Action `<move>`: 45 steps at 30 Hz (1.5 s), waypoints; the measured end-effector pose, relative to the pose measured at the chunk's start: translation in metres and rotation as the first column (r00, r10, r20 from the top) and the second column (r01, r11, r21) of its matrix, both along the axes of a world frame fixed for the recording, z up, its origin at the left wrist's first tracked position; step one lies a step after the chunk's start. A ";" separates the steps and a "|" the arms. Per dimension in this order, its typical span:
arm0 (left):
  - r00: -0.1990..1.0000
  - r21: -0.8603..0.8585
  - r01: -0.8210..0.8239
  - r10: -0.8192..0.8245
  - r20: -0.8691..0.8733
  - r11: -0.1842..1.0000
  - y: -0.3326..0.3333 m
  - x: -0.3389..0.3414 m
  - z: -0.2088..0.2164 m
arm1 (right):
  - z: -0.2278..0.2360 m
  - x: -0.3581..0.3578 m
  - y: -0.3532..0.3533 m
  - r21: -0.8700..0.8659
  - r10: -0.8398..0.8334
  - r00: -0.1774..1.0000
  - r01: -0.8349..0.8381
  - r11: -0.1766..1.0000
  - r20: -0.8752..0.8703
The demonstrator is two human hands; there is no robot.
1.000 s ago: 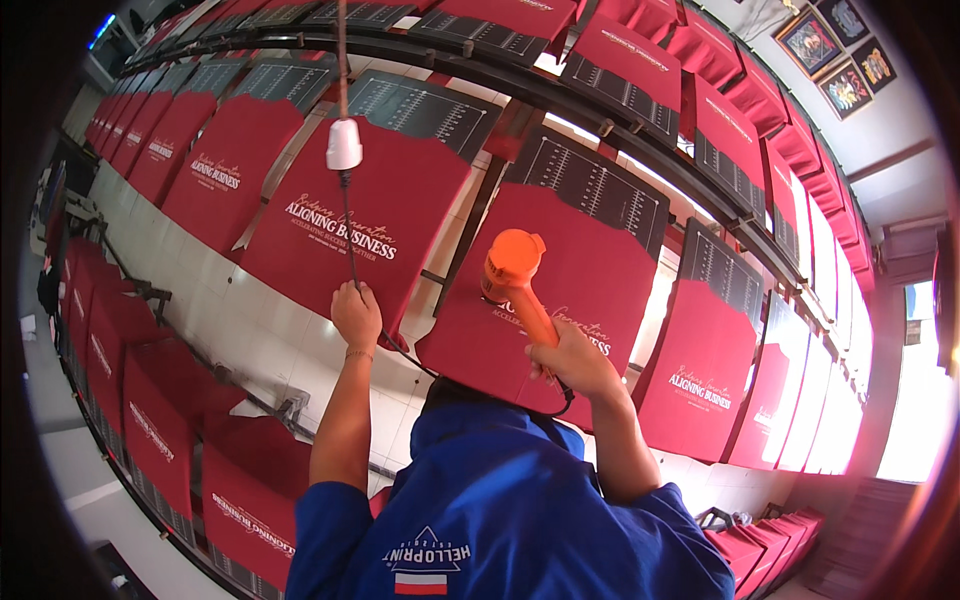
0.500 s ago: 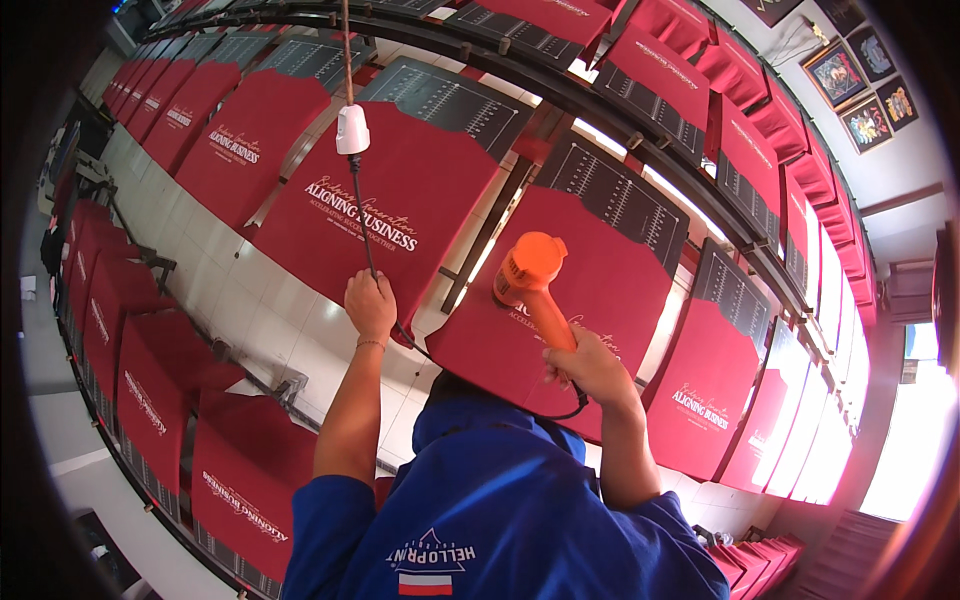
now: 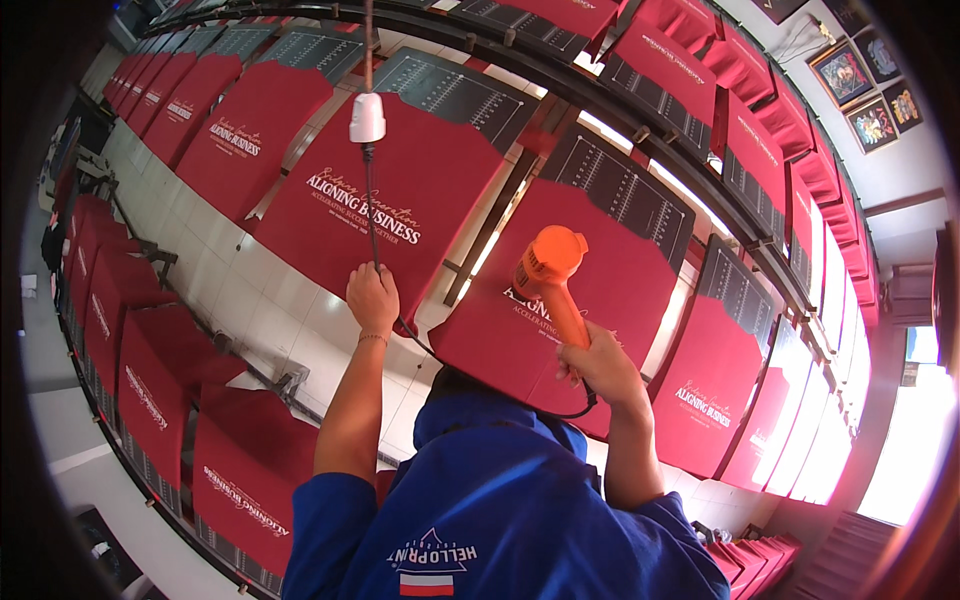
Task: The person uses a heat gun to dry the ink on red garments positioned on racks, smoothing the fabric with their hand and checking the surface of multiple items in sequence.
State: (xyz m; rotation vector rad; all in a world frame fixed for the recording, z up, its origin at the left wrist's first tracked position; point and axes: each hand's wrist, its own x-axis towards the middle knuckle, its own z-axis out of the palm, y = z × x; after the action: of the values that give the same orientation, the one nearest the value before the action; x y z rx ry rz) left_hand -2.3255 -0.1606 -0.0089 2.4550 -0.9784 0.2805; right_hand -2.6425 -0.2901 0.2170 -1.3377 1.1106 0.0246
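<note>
My right hand (image 3: 606, 368) is wrapped round the handle of an orange hair dryer (image 3: 556, 258), held over a red shirt (image 3: 625, 285) with a light print. The dryer's barrel covers part of the print. That shirt lies on a dark board (image 3: 622, 195) with white ruler marks. My left hand (image 3: 373, 298) is closed on the dryer's black cord (image 3: 372, 205). Above that hand, the cord joins a white connector (image 3: 367, 118) hanging from a brown cable (image 3: 368, 45). From my left hand the cord loops down to the dryer's handle.
Another printed red shirt (image 3: 440, 170) is on the board to the left. Rows of similar shirts stretch away on both sides, along a dark metal rail (image 3: 640, 130). More shirts (image 3: 155, 390) stand behind at the lower left, across a tiled aisle (image 3: 290, 290). Framed pictures (image 3: 842, 75) hang at upper right.
The hair dryer and my right hand have shifted slightly right, uncovering more of the print's left part. The white connector has swung a little right and up. My left hand keeps its grip on the cord.
</note>
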 end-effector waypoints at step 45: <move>0.999 0.017 -0.021 0.021 -0.038 1.000 -0.002 -0.001 0.003 | 0.005 -0.046 0.013 -0.063 -0.109 0.989 0.103 0.993 -0.098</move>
State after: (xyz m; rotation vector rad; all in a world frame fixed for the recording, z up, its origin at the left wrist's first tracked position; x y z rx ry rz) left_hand -2.3262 -0.1627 -0.0063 2.4776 -0.9430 0.2326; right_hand -2.6886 -0.2775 0.2218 -1.3386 1.2755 -0.0181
